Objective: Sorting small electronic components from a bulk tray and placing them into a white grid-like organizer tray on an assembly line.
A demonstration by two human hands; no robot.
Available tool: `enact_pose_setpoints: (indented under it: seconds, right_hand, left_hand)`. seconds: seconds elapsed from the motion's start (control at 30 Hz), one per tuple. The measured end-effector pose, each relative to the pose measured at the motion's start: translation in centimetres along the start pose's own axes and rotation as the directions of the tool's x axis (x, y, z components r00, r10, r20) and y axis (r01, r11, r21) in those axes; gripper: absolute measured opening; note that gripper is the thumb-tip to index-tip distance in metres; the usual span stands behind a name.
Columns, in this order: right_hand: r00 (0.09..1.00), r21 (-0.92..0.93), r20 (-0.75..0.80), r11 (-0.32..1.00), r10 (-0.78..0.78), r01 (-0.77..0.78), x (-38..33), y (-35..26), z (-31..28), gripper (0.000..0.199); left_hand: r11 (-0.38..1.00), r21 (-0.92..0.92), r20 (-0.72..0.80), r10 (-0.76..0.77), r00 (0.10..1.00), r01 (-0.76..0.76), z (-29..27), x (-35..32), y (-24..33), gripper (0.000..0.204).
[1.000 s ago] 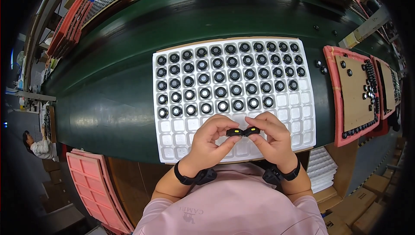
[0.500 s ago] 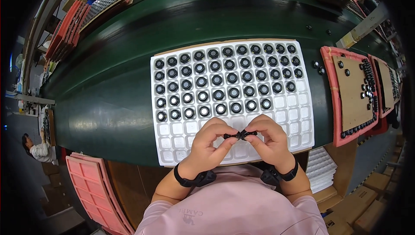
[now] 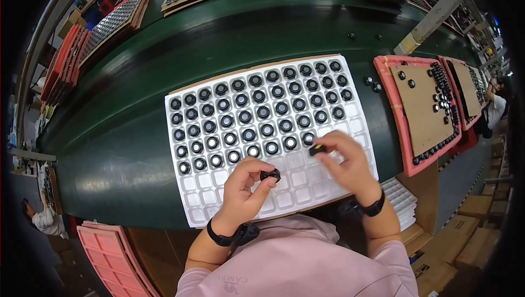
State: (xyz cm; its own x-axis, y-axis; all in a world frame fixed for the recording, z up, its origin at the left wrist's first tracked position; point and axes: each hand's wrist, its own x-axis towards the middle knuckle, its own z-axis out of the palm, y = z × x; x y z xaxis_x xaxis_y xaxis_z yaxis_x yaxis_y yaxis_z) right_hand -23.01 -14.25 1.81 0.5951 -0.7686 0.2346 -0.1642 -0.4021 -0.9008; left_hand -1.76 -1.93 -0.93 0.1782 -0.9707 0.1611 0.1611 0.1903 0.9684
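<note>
Left hand [image 3: 244, 187] pinching a small black ring part [image 3: 270, 175], right hand [image 3: 346, 163] gripping another black part [image 3: 317, 150], both over white compartment tray [image 3: 350, 127], green tabletop [image 3: 136, 133] beneath.

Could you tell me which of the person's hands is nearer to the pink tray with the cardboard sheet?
Right. The right hand is over the white tray's right part, close to the pink tray; the left hand is farther left, near the white tray's middle.
</note>
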Motion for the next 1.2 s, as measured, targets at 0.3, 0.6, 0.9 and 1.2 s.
enact_pose_setpoints:
  seconds: [0.3,0.6,0.9,1.2]
  right_hand:
    - [0.998,-0.682,0.008,0.729,-0.068,0.055,2.5,5.8,-9.0,0.024]
    - [0.994,-0.832,0.051,0.546,-0.093,0.094,2.3,8.7,-8.8,0.018]
    - [0.988,-0.812,0.054,0.569,-0.147,0.129,2.2,8.9,-8.9,0.014]
    - [0.965,-0.060,0.261,0.998,0.009,0.007,1.1,0.7,-3.2,0.017]
  left_hand:
    - [0.992,-0.068,-0.020,-0.112,0.994,0.110,0.0,0.0,0.5,0.028]
    - [0.993,-0.066,-0.016,-0.103,0.995,0.101,-0.5,-0.2,0.7,0.028]
    - [0.990,-0.108,-0.001,-0.093,0.996,0.092,-0.1,0.0,0.4,0.028]
    - [0.980,0.194,0.102,-0.055,0.993,0.035,1.8,1.3,0.5,0.026]
